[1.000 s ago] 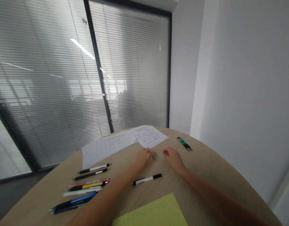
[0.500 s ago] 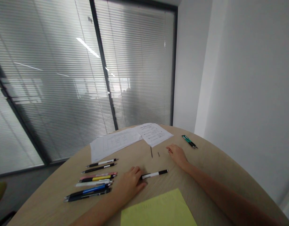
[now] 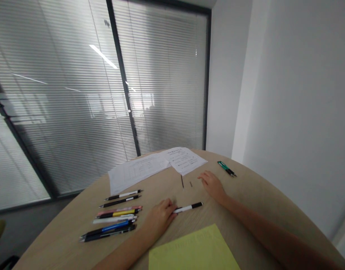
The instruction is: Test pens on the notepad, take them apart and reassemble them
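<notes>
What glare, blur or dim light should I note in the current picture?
Head view: bright streaks across the blinds; head view: slight smearing at the left hand; head view: writing on the yellow sheet too faint to read, the wall in flat, greyish light.

Printed papers [image 3: 141, 170] lie at the table's [image 3: 57, 236] far edge, a yellow sheet [image 3: 193, 251] (faintly written on, I notice) by its near side; blinds [image 3: 167, 75] hang beyond it, a pale wall [image 3: 296, 93] rightward.
</notes>
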The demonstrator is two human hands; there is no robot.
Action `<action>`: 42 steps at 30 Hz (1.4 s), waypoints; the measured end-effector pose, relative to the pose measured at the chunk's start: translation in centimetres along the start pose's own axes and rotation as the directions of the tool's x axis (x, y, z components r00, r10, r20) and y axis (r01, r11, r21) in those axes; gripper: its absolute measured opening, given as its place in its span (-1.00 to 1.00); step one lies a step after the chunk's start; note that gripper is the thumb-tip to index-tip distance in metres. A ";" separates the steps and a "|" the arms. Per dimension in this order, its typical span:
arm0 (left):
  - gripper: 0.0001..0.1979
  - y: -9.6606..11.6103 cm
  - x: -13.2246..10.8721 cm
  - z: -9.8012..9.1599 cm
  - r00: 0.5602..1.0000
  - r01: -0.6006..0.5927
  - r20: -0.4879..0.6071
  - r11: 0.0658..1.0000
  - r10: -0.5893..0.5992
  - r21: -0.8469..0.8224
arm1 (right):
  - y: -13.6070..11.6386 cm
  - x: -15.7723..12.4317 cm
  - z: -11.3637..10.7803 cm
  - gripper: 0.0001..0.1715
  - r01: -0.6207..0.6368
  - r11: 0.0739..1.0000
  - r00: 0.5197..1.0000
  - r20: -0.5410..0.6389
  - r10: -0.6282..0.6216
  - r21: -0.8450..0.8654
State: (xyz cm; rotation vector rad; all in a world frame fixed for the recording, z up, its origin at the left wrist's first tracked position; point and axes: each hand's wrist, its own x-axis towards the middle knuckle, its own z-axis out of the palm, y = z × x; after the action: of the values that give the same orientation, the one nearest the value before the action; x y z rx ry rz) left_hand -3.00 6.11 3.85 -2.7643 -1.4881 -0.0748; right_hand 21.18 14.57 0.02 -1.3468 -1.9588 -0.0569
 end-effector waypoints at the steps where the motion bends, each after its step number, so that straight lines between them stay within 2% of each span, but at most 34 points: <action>1: -0.76 0.0 0.0 0.1 1.000 -0.005 -0.004 1.000 0.005 -0.003 | -0.6 -0.2 -0.2 -0.65 0.057 0.998 0.998 0.014 -0.058 0.038; 4: -0.76 -0.2 0.0 0.4 1.000 -0.010 -0.027 1.000 0.009 -0.025 | -2.3 -1.4 -0.8 -0.70 0.177 0.967 0.971 0.131 -0.202 0.182; 6: -0.77 -0.3 -0.1 0.6 0.999 -0.011 -0.048 0.998 0.008 -0.059 | -3.3 -2.4 -1.5 -0.74 0.235 0.940 0.928 0.229 -0.292 0.246; 9: -0.79 -0.4 -0.3 0.7 0.997 -0.023 -0.081 0.990 0.012 -0.138 | -4.1 -3.9 -2.7 -0.76 0.304 0.918 0.867 0.326 -0.377 0.254; 11: -0.81 -0.5 -0.4 0.7 0.995 -0.030 -0.095 0.983 0.013 -0.182 | -4.3 -4.5 -3.2 -0.77 0.315 0.925 0.857 0.356 -0.373 0.211; 18: -0.80 -0.4 -0.6 0.8 0.988 -0.077 -0.150 0.963 0.039 -0.257 | -3.7 -4.7 -4.2 -0.77 0.358 0.931 0.869 0.339 -0.360 0.071; 23: -0.81 -0.7 -0.5 0.9 0.979 -0.043 -0.200 0.929 -0.034 -0.367 | -0.9 -3.4 -5.6 -0.75 0.413 0.910 0.883 0.241 -0.403 0.007; 26: -0.83 -1.0 -0.4 1.0 0.959 -0.012 -0.260 0.895 -0.116 -0.446 | 0.9 -2.3 -5.6 -0.78 0.315 0.949 0.932 0.191 -0.308 -0.009; 29: -0.83 -1.4 -0.1 1.3 0.922 0.052 -0.290 0.823 -0.258 -0.566 | 1.3 -1.2 -4.5 -0.77 0.073 0.997 0.984 0.158 -0.078 0.037; 32: -0.80 -2.0 0.4 1.6 0.869 0.105 -0.266 0.679 -0.418 -0.727 | -0.2 -0.4 -2.4 -0.71 -0.093 0.990 0.976 0.208 0.068 0.109; 35: -0.78 -2.5 0.7 2.0 0.825 0.101 -0.259 0.582 -0.503 -0.807 | -2.9 0.3 -0.2 -0.73 -0.113 0.989 0.958 0.276 0.082 0.098; 39: -0.76 -2.8 0.9 2.2 0.798 0.084 -0.266 0.537 -0.541 -0.840 | -6.5 1.7 1.9 -0.78 -0.054 0.998 0.940 0.334 0.063 -0.037; 42: -0.76 -2.9 1.0 2.2 0.777 0.072 -0.274 0.514 -0.566 -0.855 | -8.2 2.5 3.0 -0.83 -0.042 0.988 0.946 0.313 0.088 -0.149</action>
State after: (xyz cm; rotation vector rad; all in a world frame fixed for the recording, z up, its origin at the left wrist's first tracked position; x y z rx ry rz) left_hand -4.79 8.57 1.63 -2.4216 -2.1174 -1.8241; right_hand 12.36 14.17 2.27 -1.5931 -2.2091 0.0596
